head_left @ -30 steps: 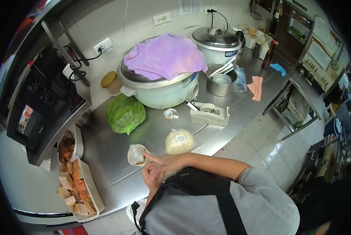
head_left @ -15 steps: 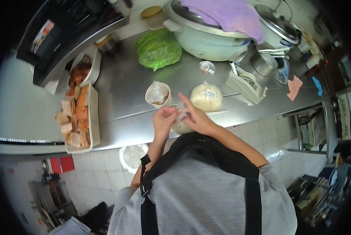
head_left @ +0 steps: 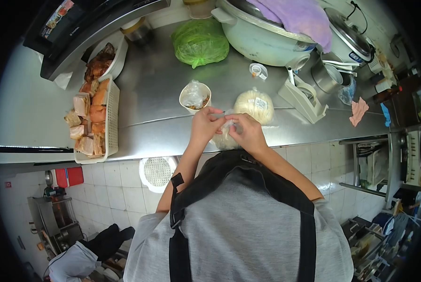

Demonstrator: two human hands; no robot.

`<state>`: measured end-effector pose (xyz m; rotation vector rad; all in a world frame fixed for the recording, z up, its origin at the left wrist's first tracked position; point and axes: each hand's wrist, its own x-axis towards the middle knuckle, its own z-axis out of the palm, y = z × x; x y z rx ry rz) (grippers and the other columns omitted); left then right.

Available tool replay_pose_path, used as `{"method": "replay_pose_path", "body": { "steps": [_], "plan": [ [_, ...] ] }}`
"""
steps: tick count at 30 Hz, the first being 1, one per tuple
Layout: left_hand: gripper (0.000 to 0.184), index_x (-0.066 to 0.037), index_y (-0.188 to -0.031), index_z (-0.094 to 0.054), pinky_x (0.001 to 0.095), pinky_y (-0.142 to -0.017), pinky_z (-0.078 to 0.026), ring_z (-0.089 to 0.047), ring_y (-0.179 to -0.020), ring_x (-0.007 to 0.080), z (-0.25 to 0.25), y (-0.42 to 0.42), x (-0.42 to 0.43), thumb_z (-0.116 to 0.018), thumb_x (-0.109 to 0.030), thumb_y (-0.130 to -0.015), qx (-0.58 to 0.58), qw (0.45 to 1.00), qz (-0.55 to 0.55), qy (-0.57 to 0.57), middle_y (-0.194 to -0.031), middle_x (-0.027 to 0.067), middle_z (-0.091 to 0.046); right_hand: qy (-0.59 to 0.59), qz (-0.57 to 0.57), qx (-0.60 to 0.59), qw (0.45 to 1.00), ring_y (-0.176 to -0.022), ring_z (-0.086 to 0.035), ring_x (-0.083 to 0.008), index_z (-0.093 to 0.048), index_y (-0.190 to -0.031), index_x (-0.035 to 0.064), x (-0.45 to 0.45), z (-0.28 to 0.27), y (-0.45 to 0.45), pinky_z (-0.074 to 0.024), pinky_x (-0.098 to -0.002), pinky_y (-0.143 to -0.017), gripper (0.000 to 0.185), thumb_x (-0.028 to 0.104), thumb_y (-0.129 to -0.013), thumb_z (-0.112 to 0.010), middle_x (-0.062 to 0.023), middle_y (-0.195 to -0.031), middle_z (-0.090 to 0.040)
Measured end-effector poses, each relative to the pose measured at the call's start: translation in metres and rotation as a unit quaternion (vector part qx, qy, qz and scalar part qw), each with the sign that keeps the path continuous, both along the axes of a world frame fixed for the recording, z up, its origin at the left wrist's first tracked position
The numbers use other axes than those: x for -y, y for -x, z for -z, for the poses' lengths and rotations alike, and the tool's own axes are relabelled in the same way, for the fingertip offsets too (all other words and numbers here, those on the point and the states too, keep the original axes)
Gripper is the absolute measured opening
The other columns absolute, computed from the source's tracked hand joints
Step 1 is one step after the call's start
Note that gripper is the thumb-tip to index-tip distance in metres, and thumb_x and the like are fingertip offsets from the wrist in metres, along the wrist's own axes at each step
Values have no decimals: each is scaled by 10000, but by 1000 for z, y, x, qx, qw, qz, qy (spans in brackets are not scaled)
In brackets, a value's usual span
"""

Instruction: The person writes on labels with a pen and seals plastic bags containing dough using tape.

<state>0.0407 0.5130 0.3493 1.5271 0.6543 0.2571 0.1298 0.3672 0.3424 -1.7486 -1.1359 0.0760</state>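
At the counter's front edge, a clear plastic bag (head_left: 223, 140) of pale, rice-like food sits close to my apron. My left hand (head_left: 206, 126) pinches the bag's gathered neck from one side. From the other side, the bent fingers of my right hand (head_left: 249, 134) hold the same twisted plastic. Just beyond them rests a second tied bag (head_left: 254, 107) of pale food with a printed label. A paper cup (head_left: 195, 97) with a small plastic bag and brown bits inside stands past my left hand. The lower bag is partly hidden by my hands and apron.
A basket (head_left: 111, 127) of meat chunks lies left, below a tray (head_left: 121, 54) of dark meat. Behind are a green bag (head_left: 200, 43) and a large pot (head_left: 262, 40). A tape dispenser (head_left: 302, 98) stands right. Another person (head_left: 74, 261) is at lower left.
My right index finger, stretched out before, has curled in to the bag's neck. My left fingers have shifted over the plastic. The whole view has moved slightly.
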Motion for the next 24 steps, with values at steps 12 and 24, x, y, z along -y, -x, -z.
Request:
{"method": "replay_pose_path", "body": {
  "steps": [12,24],
  "plan": [
    [295,-14,-980,-595,191,-531,-482,-546,-567,50,0,-5,-17,-767,-178,-804,-24,988,98,116,-711,8,-609,45,14,22,999,-898,-591,-298,-662,-931,1,1,4,-14,-486,-377,-801,198,35,-744,-717,-135,-899,-622],
    [255,-96,-1082,-710,293,-606,-432,-547,-672,149,-44,12,-9,-707,-118,-827,33,935,223,-273,-749,54,-607,183,-205,-337,901,-873,-501,-273,-589,-767,-13,5,-28,-27,-423,-334,-786,167,149,-790,-617,-146,-930,-498]
  ]
}}
